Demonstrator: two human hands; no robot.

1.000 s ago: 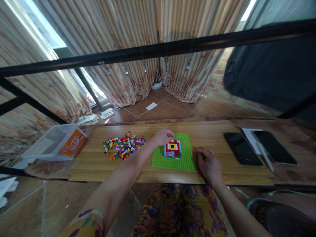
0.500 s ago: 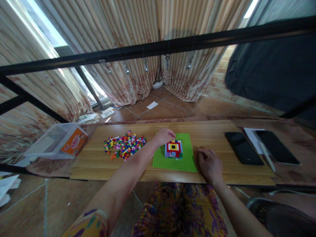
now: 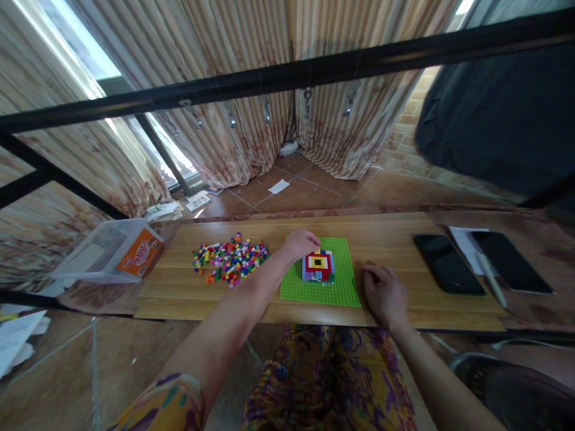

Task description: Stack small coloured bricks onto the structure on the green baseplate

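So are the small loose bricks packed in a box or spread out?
Spread out: the loose bricks lie scattered on the wooden tabletop, between the plastic box and the green plate.

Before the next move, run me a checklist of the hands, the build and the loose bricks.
1. Baseplate lying flat on the wooden board: ok.
2. Brick build on the baseplate, not off its edge: ok.
3. Left hand clear of the build: not ok, its fingers are at the far edge.
4. Brick between the left fingertips: cannot tell, too small to make out.
5. Right hand off the baseplate: ok, just right of it.
6. Loose bricks piled apart from the baseplate: ok, to its left.
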